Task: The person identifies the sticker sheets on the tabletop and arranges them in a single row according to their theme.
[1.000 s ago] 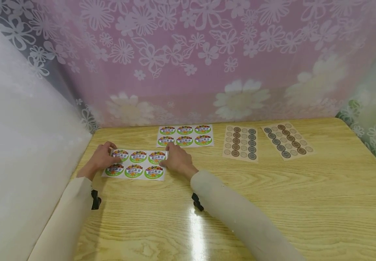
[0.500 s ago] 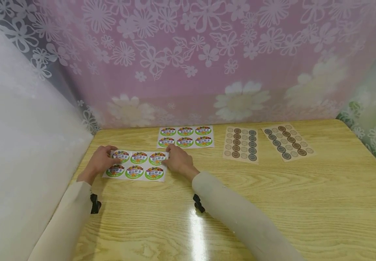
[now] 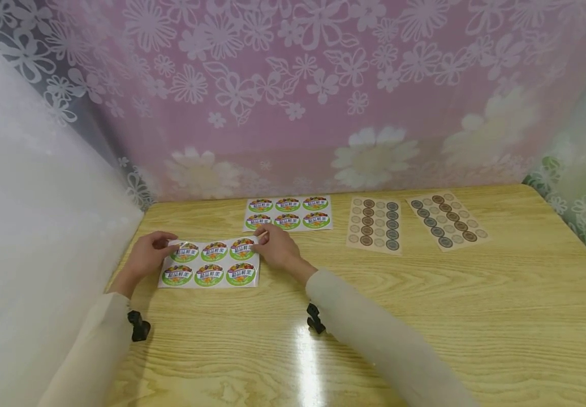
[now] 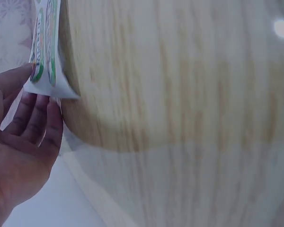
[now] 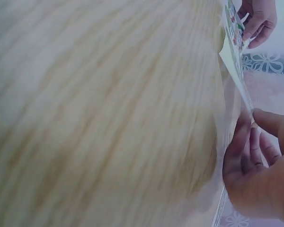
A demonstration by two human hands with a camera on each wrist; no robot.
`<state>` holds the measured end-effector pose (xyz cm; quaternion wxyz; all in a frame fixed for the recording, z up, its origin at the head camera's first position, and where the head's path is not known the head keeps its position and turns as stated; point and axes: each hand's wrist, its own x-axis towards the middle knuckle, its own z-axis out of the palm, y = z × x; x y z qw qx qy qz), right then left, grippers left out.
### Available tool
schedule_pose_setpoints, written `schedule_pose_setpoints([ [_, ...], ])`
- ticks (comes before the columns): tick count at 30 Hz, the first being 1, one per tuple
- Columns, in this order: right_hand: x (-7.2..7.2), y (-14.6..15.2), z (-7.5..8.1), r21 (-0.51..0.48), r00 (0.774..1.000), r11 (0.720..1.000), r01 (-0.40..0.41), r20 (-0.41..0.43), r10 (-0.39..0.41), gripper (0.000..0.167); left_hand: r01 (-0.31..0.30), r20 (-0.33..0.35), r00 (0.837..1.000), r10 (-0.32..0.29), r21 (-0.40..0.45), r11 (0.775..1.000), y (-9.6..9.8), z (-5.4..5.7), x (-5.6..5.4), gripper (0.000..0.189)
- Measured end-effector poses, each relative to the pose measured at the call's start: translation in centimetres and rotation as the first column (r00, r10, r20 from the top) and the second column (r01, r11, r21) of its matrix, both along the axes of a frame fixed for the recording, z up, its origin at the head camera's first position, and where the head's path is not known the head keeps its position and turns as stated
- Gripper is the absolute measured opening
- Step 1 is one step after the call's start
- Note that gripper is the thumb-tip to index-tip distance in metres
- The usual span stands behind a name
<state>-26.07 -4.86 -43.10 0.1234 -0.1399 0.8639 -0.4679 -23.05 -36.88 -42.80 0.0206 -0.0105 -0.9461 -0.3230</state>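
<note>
A white sticker sheet point(image 3: 210, 287) with several oval fruit labels is held by both hands at the table's left. My left hand point(image 3: 145, 259) pinches its upper left corner, thumb on the printed face and fingers behind. At the upper right corner, the thumb and fingers of my right hand point(image 3: 279, 249) pinch the sheet. The left wrist view shows the sheet point(image 4: 57, 90) standing up at a slant, its lower corner curling outward. In the right wrist view the sheet point(image 5: 235, 71) is seen nearly edge-on, raised along the pinched side.
A matching label sheet point(image 3: 294, 212) lies flat just behind my right hand. Further right are two tan sheets of round stickers, one straight point(image 3: 374, 226) and one slanted point(image 3: 448, 220). Flowered curtains point(image 3: 293, 141) hang along the wooden table's point(image 3: 400, 316) back and sides.
The held sheet has come slightly towards me. My left hand has shifted back and left, its thumb now nearer the upper corner. My right hand's grip has moved up to the other corner.
</note>
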Motion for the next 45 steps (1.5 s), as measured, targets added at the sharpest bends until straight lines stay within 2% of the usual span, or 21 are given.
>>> schedule_pose_setpoints([
  [3, 0.1, 0.2, 0.1, -0.102, 0.999, 0.994, -0.029, 0.028, 0.032, 0.023, 0.008, 0.006, 1.0, -0.008, 0.01, 1.0, -0.3, 0.1, 0.3, 0.034],
  [7, 0.5, 0.4, 0.4, -0.241, 0.988, 0.969, -0.048, 0.129, 0.081, 0.025, 0.011, 0.042, 0.999, -0.013, 0.053, 0.999, -0.6, 0.5, 0.7, 0.039],
  [14, 1.5, 0.5, 0.8, -0.336, 0.961, 0.941, -0.044, 0.243, 0.132, 0.028, 0.033, 0.132, 0.989, -0.064, 0.222, 0.975, -1.6, 1.3, 1.8, 0.046],
  [18, 2.4, 0.3, 0.8, -0.348, 0.95, 0.936, -0.058, 0.269, 0.159, 0.029, 0.015, 0.172, 0.983, -0.062, 0.263, 0.965, -2.4, 1.3, 2.7, 0.047],
  [23, 3.6, -0.2, 0.8, -0.35, 0.95, 0.933, -0.082, 0.255, 0.179, 0.034, -0.007, 0.228, 0.972, -0.063, 0.291, 0.957, -3.5, 1.3, 3.8, 0.051],
  [28, 4.6, -1.0, 0.7, -0.347, 0.951, 0.932, -0.105, 0.238, 0.196, 0.033, -0.001, 0.246, 0.967, -0.065, 0.259, 0.966, -4.5, 1.4, 5.0, 0.054],
  [35, 5.9, -2.3, 0.1, -0.336, 0.948, 0.935, -0.115, 0.245, 0.205, 0.028, -0.001, 0.278, 0.959, -0.064, 0.228, 0.974, -5.5, 1.4, 6.0, 0.053],
  [40, 6.7, -3.3, -0.1, -0.309, 0.943, 0.938, -0.156, 0.236, 0.235, 0.029, -0.009, 0.308, 0.949, -0.064, 0.231, 0.973, -6.1, 1.3, 6.6, 0.052],
  [45, 7.2, -4.3, -0.2, -0.259, 0.948, 0.95, -0.176, 0.214, 0.234, 0.026, -0.005, 0.314, 0.948, -0.051, 0.175, 0.985, -7.0, 1.2, 7.5, 0.051],
])
